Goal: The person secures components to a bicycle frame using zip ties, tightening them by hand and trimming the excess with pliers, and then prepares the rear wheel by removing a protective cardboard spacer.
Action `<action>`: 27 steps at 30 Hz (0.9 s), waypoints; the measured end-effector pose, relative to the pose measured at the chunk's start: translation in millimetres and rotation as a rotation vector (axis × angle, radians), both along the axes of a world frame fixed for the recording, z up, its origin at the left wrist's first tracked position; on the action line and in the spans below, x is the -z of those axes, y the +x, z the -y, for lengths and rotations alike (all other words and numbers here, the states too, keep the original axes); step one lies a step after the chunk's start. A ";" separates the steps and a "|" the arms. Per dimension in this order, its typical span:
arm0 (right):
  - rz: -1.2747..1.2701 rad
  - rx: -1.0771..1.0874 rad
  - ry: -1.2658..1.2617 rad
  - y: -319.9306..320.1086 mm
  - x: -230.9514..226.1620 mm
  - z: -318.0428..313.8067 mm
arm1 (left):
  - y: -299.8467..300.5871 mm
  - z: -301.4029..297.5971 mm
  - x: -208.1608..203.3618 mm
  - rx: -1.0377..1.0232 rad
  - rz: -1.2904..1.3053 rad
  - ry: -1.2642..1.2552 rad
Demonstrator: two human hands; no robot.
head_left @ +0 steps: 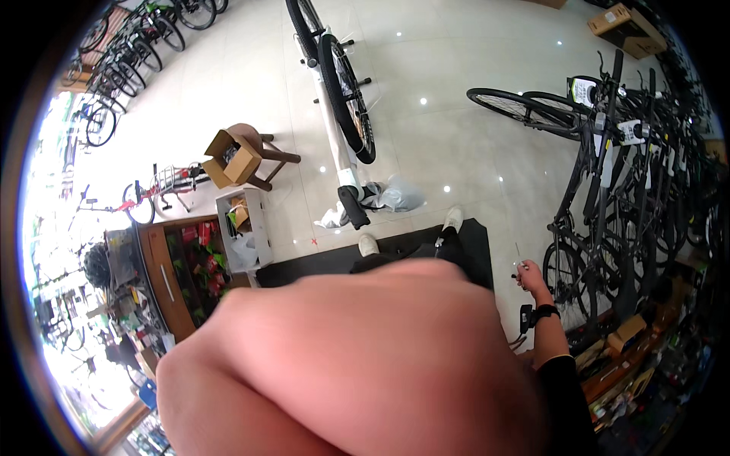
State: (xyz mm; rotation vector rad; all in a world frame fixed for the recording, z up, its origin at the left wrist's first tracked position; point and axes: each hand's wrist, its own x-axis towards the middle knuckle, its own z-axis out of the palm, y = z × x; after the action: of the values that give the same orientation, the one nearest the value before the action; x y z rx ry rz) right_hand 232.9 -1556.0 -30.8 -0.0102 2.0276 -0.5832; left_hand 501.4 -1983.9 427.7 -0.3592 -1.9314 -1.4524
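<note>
My left hand (365, 342) is very close to the camera and fills the lower middle, large and blurred. Its fingers cannot be made out, and it hides much of my body. To the right, my right hand (530, 275) is raised above the floor beside the parked bicycles, fingers closed around a small, thin metal tool (523, 266) whose kind I cannot tell. A strap with a black device (544, 311) circles that wrist. Ahead of my feet stands a white bicycle frame (332, 125) with a black tyre (346, 99), apart from both hands.
Clear plastic wrapping (401, 194) lies by the white frame's near end. A black mat (477, 251) is under my shoes. At left are a wooden stool (262, 152) with an open cardboard box (236, 159) and a white bin (247, 262). Several black bicycles (608, 175) crowd the right side.
</note>
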 end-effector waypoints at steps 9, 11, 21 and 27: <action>0.117 -0.009 -0.078 -97.7 28.8 -59.1 | -137.3 -74.8 -11.1 0.102 0.172 0.177; 0.133 -0.027 -0.046 -115.2 31.8 -69.2 | -160.6 -85.4 -13.9 0.066 0.238 0.255; 0.150 -0.007 -0.057 -171.7 40.7 -61.9 | -208.9 -42.0 101.1 -0.334 0.443 1.011; 0.165 -0.067 -0.026 -176.1 40.3 -30.6 | -227.2 -11.3 120.7 -0.374 0.454 1.072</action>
State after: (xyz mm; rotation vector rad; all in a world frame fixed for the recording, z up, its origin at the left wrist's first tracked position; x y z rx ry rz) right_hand 56.8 -1525.4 -71.1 -0.0444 1.8520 -0.5501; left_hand 274.2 -1972.6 306.9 0.8238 -1.1326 -2.1360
